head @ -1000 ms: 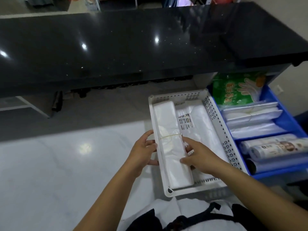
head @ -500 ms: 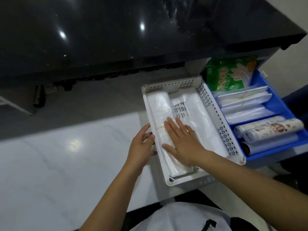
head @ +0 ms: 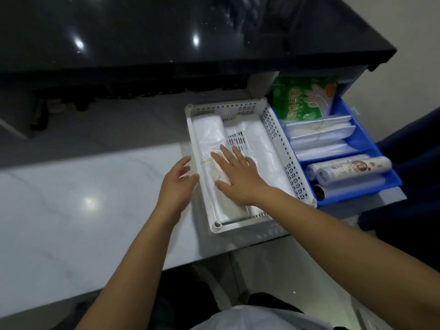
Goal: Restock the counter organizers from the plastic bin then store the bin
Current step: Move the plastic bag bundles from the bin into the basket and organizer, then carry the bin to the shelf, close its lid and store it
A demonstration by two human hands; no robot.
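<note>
A white perforated organizer tray (head: 278, 139) sits on the white counter. A long bundle of clear plastic bags (head: 208, 132), tied with a rubber band, lies along its left side. My right hand (head: 235, 177) rests flat on that bundle with the fingers spread. Outside the tray's left wall, my left hand (head: 178, 184) hovers open, holding nothing. A second flat stack of clear bags (head: 264, 153) lies in the tray's right half. To the right stands a blue plastic bin (head: 364, 139) holding bag bundles, rolls (head: 350, 167) and a green glove packet (head: 302, 98).
A glossy black raised countertop (head: 190, 32) overhangs the back. The white marble counter (head: 83, 198) stretches to the left. Its front edge runs just below the tray, and a dark chair or stool (head: 409, 163) stands at the right.
My right hand let go of the bag bundle's side and now lies flat on top of it. My left hand came off the bundle and hovers open beside the tray wall.
</note>
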